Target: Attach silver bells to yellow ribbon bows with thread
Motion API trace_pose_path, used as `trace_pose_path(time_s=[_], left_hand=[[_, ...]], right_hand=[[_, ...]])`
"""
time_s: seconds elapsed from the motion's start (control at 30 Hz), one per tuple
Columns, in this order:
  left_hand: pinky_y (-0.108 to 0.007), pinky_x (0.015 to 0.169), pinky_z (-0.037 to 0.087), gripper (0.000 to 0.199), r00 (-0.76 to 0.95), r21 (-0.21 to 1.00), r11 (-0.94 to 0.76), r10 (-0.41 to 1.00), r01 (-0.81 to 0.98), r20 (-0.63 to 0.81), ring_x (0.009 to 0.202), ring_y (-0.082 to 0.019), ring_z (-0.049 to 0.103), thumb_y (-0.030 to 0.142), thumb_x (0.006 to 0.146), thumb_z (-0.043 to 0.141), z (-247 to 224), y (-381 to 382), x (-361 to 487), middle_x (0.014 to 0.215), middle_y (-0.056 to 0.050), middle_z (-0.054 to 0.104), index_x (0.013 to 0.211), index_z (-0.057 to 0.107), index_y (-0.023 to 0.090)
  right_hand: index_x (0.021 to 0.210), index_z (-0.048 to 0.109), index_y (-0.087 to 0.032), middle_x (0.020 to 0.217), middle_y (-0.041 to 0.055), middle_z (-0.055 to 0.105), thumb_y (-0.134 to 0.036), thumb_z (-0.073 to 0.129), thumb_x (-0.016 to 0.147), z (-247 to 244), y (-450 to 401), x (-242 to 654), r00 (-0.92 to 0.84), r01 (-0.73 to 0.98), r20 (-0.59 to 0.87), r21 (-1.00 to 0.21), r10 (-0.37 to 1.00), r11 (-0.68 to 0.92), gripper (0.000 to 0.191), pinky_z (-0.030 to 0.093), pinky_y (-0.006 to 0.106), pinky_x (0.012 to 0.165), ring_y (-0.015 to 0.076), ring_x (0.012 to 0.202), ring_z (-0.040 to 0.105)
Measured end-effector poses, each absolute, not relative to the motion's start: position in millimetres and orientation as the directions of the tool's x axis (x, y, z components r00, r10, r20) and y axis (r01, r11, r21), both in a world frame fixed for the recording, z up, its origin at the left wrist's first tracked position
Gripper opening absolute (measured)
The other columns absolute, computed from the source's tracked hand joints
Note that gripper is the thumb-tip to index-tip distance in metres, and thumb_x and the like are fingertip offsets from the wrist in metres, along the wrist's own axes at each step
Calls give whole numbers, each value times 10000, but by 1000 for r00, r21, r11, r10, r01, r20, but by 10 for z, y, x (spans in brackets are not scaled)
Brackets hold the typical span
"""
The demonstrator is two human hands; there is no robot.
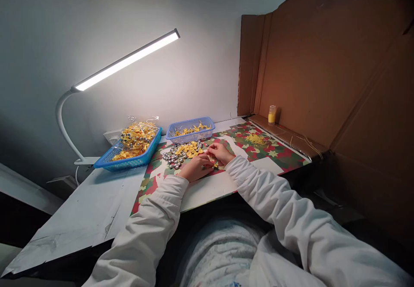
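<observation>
My left hand (198, 169) rests low over the camouflage-patterned board, its fingers curled together. At its fingertips is a small yellow ribbon bow (215, 165), which it seems to grip. Just above and to the right, my right hand (221, 153) pinches with thumb and forefinger; what lies in that pinch is too small to make out. Beyond my left hand lies a heap of yellow bows (190, 149), with silver bells (174, 160) scattered along its left side.
Behind the heap stands a blue-violet basket (190, 138) holding yellow bows. A fuller blue basket (129, 163) sits left, near the lamp (129, 60). Yellow cords (256, 139) lie right on the board (274, 149). A small yellow bottle (272, 115) stands by the cardboard wall (307, 71).
</observation>
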State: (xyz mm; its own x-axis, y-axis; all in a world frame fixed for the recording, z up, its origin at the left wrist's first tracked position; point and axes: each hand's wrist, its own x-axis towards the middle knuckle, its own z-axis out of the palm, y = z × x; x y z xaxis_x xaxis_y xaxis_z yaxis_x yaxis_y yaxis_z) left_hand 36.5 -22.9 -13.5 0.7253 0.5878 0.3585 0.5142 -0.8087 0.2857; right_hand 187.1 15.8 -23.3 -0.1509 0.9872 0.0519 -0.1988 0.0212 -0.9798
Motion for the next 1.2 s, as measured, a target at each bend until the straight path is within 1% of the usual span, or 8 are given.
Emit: trace_pose_path(time_s=[0.1,0.23,0.33,0.47,0.67,0.93,1.1,1.2], left_hand=[[-266,730,485,124,723,262,-809,588,527,361,741,-149,606,220,803,601,-130,-266,408,763,-35,665,820,722,200],[-257,672,466,122,707,246,-798,601,549,373,711,-146,583,295,781,648,-138,-304,464,730,-33,641,739,694,191],[-264,682,462,110,691,228,-791,609,568,390,716,-147,575,201,792,590,-159,-303,487,726,-31,633,722,674,185],[-286,727,473,155,684,187,-789,605,586,408,756,-163,581,90,716,554,-186,-293,499,769,-42,637,726,673,190],[-287,717,486,174,733,134,-811,575,569,363,738,-167,589,82,702,526,-166,-334,547,745,-50,622,678,661,188],[-281,703,495,178,761,62,-820,553,569,338,713,-161,597,75,714,508,-134,-368,580,733,-50,622,666,644,179],[-288,728,497,152,734,110,-803,584,586,347,753,-170,614,113,748,536,-148,-395,582,773,-53,647,725,668,184],[-296,738,498,126,706,156,-785,611,600,358,804,-184,620,222,769,604,-128,-407,577,852,-59,667,859,689,195]], right_hand=[[622,540,-166,524,-35,581,-136,649,742,-251,178,1864,-131,-131,89,-989,987,71,165,444,202,537,85,510,542],[618,545,-167,499,-42,560,-122,614,746,-257,186,1849,-125,-78,84,-994,989,75,153,439,208,537,90,504,532],[649,531,-174,542,-29,589,-168,611,761,-240,188,1838,-143,-118,37,-993,989,20,138,426,209,506,91,495,522],[733,442,-213,518,-54,563,-232,507,845,-216,177,1830,-186,-125,-22,-991,982,-45,131,351,198,417,84,399,448],[751,388,-227,458,-103,399,-200,416,856,-240,155,1819,-227,-60,120,-992,967,109,111,268,182,404,79,373,334],[719,402,-222,492,-88,399,-162,414,833,-288,196,1816,-168,-32,177,-984,970,174,130,294,186,441,85,423,339],[696,467,-203,551,-52,541,-195,490,809,-307,239,1818,-182,-23,120,-993,976,117,115,325,192,436,83,436,424],[651,544,-170,590,-29,578,-175,569,759,-324,255,1833,-124,17,147,-989,981,150,111,386,195,490,81,494,481]])
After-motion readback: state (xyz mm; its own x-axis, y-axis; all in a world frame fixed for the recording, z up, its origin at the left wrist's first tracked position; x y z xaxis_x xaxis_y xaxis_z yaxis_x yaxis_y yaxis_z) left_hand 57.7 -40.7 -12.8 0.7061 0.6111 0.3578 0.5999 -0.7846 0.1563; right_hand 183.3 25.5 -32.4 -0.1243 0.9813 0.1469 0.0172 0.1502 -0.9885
